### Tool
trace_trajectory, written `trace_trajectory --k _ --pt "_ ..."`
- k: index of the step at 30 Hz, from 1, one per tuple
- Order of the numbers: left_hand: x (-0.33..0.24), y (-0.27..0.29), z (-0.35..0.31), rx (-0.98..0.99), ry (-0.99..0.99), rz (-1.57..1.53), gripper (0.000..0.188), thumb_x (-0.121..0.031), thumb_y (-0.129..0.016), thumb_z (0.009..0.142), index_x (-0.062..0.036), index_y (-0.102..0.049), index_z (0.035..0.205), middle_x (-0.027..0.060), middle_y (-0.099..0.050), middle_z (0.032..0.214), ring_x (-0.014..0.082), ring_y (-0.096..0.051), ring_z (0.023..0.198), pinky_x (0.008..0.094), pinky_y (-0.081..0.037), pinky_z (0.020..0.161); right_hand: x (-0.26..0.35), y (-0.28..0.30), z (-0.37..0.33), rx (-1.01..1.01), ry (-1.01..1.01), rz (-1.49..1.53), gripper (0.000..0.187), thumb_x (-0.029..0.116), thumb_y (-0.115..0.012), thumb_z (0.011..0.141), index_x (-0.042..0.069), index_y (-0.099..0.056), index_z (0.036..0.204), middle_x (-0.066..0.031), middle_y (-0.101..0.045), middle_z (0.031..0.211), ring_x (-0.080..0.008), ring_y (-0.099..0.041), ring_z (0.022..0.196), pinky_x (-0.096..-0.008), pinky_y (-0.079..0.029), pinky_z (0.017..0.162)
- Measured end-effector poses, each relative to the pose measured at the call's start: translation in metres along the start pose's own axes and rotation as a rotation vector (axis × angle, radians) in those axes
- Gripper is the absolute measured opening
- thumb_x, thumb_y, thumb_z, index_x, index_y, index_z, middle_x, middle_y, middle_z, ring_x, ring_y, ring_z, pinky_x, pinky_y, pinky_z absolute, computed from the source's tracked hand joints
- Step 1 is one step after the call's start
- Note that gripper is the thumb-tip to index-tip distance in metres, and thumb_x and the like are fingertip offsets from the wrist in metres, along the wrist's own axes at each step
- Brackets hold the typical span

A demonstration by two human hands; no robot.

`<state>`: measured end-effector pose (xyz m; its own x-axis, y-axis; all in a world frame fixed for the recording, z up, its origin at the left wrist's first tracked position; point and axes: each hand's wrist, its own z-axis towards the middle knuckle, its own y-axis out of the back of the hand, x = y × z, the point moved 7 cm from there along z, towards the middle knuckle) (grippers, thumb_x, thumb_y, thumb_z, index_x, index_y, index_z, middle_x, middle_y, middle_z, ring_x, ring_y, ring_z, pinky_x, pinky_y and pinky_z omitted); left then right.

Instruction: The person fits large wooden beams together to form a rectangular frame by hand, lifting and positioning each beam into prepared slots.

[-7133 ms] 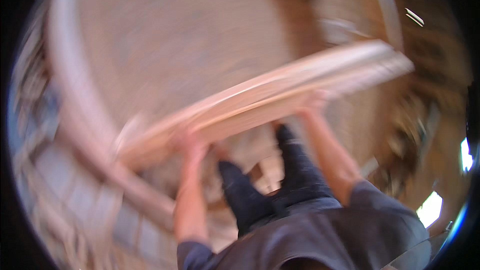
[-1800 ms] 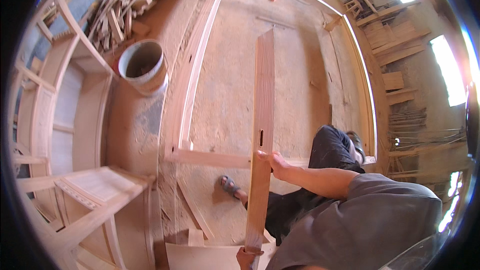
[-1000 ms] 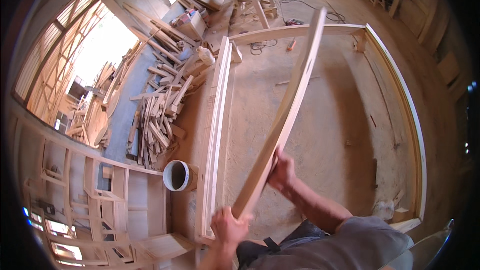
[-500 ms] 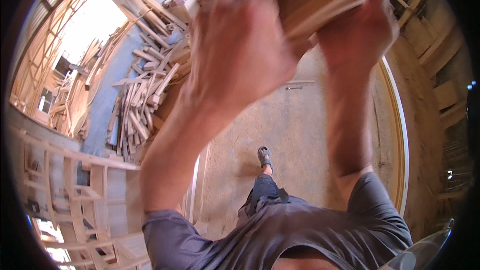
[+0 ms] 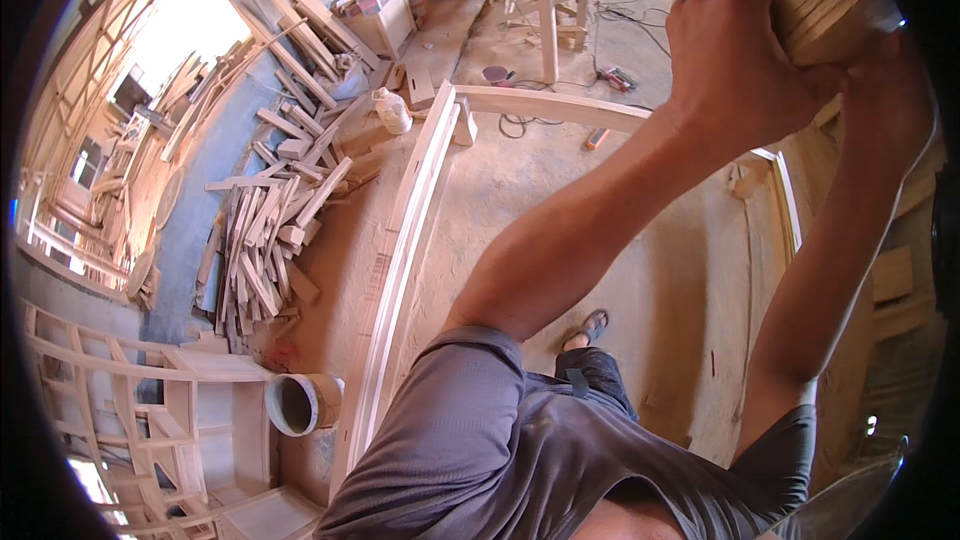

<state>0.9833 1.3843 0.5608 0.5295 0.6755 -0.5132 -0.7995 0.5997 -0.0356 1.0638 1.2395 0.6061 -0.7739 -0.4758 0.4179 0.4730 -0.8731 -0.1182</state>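
The wooden beam [image 5: 835, 5] is held aloft, toward the far right corner of the floor frame [image 5: 398, 230]. The left hand [image 5: 728, 58] grasps it, fingers curled; the right hand [image 5: 888, 90] meets its underside, grip too shaded to tell, presumably sharing weight. A bucket [image 5: 326, 402] stands outside the left edge.

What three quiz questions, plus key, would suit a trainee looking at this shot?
1. What do the left hand and right hand hold?
2. True or false: the bucket is outside the wooden frame on the floor.
3. The jug is: A) green, B) whitish, C) black.

Key: 1. A piece of wood. 2. True; it is left of the frame. 3. B.
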Motion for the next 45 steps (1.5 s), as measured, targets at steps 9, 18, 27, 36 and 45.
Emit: trace_trajectory --k 9,18,27,36,45 --pt "0.222 -0.059 0.010 -0.341 0.229 -0.318 0.035 -0.014 -0.092 0.076 0.0003 -0.064 0.092 0.0108 -0.073 0.081 0.0168 -0.071 0.071 0.0285 -0.057 0.060 -0.330 0.024 -0.183 0.330 -0.419 -0.556 0.112 0.009 -0.089 0.066 -0.001 -0.025 0.158 -0.0264 -0.042 0.150 -0.0405 -0.045 0.139 -0.0462 -0.037 0.116" --pt "0.459 0.004 0.013 -0.759 0.759 -0.236 0.066 -0.041 -0.080 0.088 0.0013 -0.056 0.132 0.0161 -0.069 0.109 0.0294 -0.074 0.094 0.0389 -0.067 0.078 -0.530 0.098 -0.217 0.640 -0.382 -0.778 0.068 -0.002 -0.065 0.067 0.005 -0.054 0.134 -0.0209 -0.060 0.112 -0.0415 -0.056 0.106 -0.0498 -0.043 0.096" --pt "0.838 -0.121 -0.224 -0.978 1.407 -0.221 0.040 -0.022 -0.087 0.083 0.0018 -0.074 0.112 0.0089 -0.074 0.108 0.0190 -0.066 0.097 0.0351 -0.052 0.090 -0.812 0.233 -0.289 1.142 -0.715 -0.958 0.070 -0.003 -0.065 0.067 0.005 -0.052 0.136 -0.0230 -0.058 0.119 -0.0452 -0.052 0.116 -0.0542 -0.041 0.102" --pt "1.047 -0.310 -0.323 -1.005 1.929 -0.424 0.040 -0.014 -0.088 0.075 -0.0084 -0.073 0.111 0.0046 -0.072 0.111 0.0241 -0.061 0.110 0.0428 -0.044 0.098 -1.029 0.359 -0.261 1.293 -0.893 -1.055 0.073 -0.009 -0.063 0.067 0.004 -0.050 0.137 -0.0229 -0.058 0.121 -0.0465 -0.052 0.117 -0.0539 -0.040 0.105" --pt "1.136 -0.355 -0.349 -0.882 2.130 -0.457 0.068 -0.028 -0.087 0.083 -0.0049 -0.055 0.139 0.0142 -0.062 0.134 0.0358 -0.055 0.124 0.0561 -0.046 0.098 -1.183 0.392 -0.272 1.371 -0.925 -0.996 0.069 -0.012 -0.060 0.073 0.001 -0.049 0.139 -0.0240 -0.056 0.123 -0.0477 -0.050 0.119 -0.0566 -0.037 0.106"
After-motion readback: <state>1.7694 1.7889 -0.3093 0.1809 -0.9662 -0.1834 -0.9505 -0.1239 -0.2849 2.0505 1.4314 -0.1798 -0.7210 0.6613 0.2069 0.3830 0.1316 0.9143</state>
